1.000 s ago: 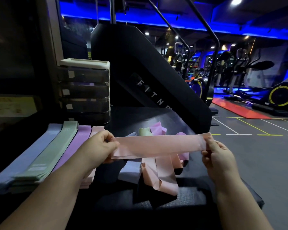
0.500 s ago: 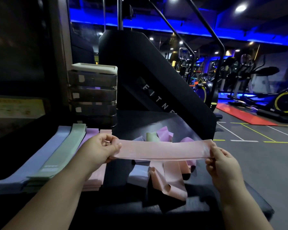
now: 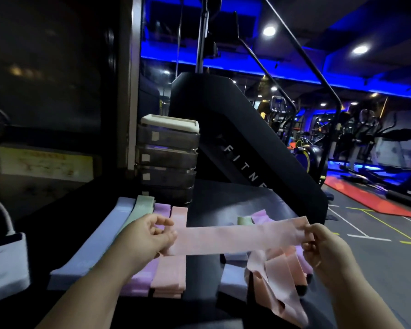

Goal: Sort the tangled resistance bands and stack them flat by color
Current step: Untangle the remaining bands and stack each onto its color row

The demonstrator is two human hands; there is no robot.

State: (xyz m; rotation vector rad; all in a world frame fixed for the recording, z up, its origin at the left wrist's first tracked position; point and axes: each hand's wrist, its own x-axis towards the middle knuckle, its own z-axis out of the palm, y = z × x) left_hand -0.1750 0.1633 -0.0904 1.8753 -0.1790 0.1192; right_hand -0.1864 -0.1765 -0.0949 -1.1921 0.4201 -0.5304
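Four stacks: blue stack [image 3: 93, 252], green stack [image 3: 144, 205], purple stack [image 3: 163, 210] and pink stack [image 3: 171, 274] lie flat, side by side, on the left of the dark surface [image 3: 223, 205].
Pink band [image 3: 240, 236]: held out level between both hands above the surface, its left end over the pink stack.
Left hand [image 3: 147, 236]: pinches the band's left end between thumb and fingers.
Right hand [image 3: 323, 245]: fingers curled round the right end.
Tangled pile [image 3: 278, 264]: loose pink, blue, purple and green loops overlapping below the band, to the right of the stacks.
Handling: probably light, thin, limp and stretchy; it would likely sag or twist if one end were let go.
Where to hold: the two folded ends, with light tension, so that the loop lies flat when lowered onto the pink stack.
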